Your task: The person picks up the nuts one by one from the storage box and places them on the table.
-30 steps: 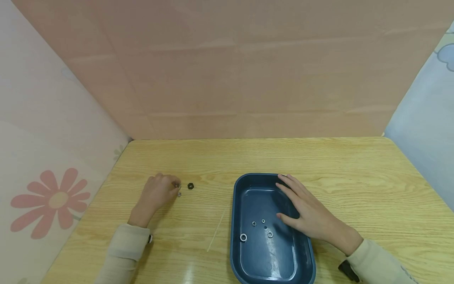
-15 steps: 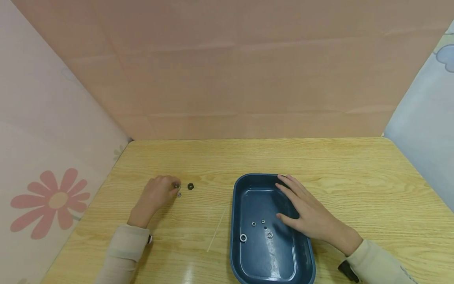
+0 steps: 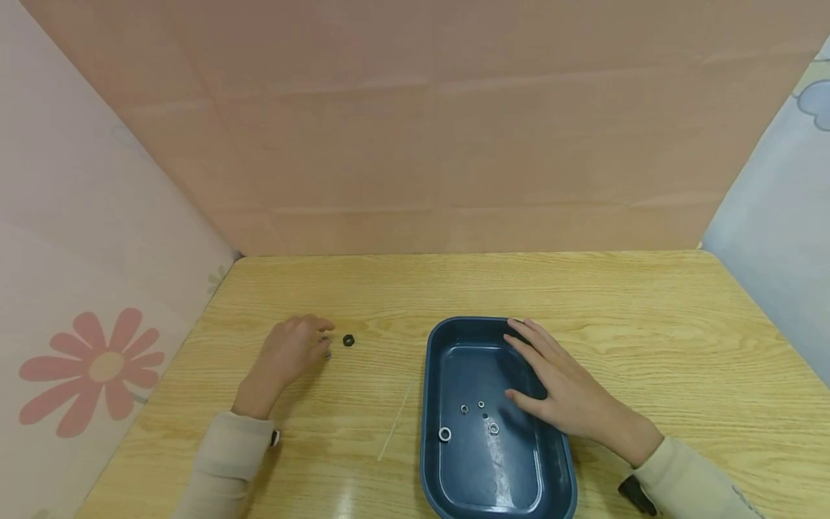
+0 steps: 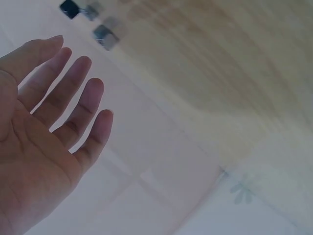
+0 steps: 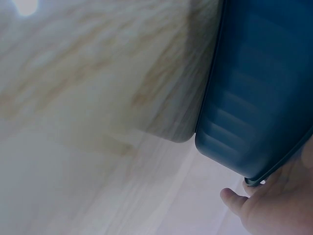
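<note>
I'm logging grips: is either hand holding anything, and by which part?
Nothing is plainly held. The left hand is open near the nuts; the right hand lies over the tray's rim, fingers extended, with no clear grip.

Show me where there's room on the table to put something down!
The table is bare right of the right hand and along its back edge, below the pink-brown wall. There's also a gap between the black nut and the blue tray. It's crowded by the left hand, near small metal pieces.
</note>
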A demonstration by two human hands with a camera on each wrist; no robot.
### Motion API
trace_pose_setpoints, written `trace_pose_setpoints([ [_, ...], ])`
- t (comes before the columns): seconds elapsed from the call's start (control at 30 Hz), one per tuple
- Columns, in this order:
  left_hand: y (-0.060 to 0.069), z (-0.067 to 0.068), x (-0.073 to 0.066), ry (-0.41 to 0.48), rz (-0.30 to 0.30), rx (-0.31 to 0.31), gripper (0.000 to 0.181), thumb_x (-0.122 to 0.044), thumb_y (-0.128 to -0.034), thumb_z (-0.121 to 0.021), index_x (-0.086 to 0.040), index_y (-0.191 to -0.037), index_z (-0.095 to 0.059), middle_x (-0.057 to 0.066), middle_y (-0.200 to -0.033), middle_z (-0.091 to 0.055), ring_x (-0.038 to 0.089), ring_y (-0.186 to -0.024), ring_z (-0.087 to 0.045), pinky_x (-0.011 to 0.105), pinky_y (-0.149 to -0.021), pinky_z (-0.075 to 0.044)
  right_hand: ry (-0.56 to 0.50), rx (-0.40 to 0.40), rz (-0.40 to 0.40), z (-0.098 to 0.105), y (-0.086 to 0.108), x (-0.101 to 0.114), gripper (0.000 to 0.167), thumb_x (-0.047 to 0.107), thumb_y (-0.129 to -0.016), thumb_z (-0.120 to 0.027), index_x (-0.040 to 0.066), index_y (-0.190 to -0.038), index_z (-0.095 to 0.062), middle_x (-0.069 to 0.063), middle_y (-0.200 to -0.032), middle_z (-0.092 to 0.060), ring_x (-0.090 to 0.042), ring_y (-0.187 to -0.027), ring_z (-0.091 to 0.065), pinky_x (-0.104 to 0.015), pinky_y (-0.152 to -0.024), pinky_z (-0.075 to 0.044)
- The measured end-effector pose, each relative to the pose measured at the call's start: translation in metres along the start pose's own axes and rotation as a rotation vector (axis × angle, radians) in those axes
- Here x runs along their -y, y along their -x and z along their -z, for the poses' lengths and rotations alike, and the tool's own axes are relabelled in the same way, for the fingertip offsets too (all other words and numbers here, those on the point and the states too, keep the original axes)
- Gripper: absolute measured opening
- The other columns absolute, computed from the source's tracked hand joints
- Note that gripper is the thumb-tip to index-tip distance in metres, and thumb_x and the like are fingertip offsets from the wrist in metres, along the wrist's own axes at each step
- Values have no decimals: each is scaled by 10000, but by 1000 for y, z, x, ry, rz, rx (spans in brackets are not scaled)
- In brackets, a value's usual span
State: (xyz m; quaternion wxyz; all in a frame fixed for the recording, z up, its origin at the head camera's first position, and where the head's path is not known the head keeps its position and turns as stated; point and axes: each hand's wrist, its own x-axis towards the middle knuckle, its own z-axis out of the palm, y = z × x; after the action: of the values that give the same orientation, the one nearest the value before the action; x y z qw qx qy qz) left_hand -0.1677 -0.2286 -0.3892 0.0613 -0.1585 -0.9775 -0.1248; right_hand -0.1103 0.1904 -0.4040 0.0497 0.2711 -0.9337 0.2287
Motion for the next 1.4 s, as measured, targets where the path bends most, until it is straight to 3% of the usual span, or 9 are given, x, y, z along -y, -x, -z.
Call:
trace_pose_setpoints([
  [0.23,-1,6,-15,21,-72,-60,246,-69,-852,-743,-32,-1096,-740,147,-1117,-735,354,-1023,-684,495,-862,-552,5,-7,9,0,-1,0,746,345,-870,-737,43,-1476,-421,-126,-1612,-278,-368,-1513,-179,-671,-1078,-326],
  [0.5,-2,7,-30,49,-144,-90,255,-65,-832,-773,-52,-1085,-742,128,-1083,-747,265,-847,-710,408,-736,-578,6,-9,14,0,-2,-1,747,341,-869,-738,37,-1473,-423,-130,-1611,-278,-385,-1506,-189,-670,-1082,-322],
  [0.67,-3,5,-37,54,-162,-78,265,-74,-833,-775,-66,-1095,-741,99,-1073,-753,287,-938,-704,454,-814,-568,4,-8,16,0,-1,0,740,343,-873,-734,43,-1474,-425,-124,-1611,-280,-391,-1500,-199,-666,-1081,-325],
  [0.93,-1,2,-50,58,-187,-80,262,-71,-829,-779,-82,-1088,-741,89,-1082,-753,257,-907,-712,492,-893,-549,3,-13,20,0,-1,0,741,331,-867,-741,37,-1471,-427,-132,-1608,-283,-386,-1503,-196,-663,-1078,-328],
  [1.13,1,2,-62,38,-240,-98,266,-74,-804,-804,-90,-1064,-746,68,-1063,-758,218,-899,-717,400,-812,-576,3,-17,21,0,0,0,745,326,-864,-748,35,-1471,-428,-134,-1610,-281,-378,-1507,-190,-662,-1079,-326],
  [1.4,2,5,-79,17,-314,-122,270,-97,-787,-823,-102,-1048,-755,41,-1020,-766,232,-952,-713,410,-853,-567,9,-22,26,-1,0,-1,749,330,-861,-749,29,-1468,-428,-125,-1613,-279,-372,-1511,-186,-663,-1073,-332],
])
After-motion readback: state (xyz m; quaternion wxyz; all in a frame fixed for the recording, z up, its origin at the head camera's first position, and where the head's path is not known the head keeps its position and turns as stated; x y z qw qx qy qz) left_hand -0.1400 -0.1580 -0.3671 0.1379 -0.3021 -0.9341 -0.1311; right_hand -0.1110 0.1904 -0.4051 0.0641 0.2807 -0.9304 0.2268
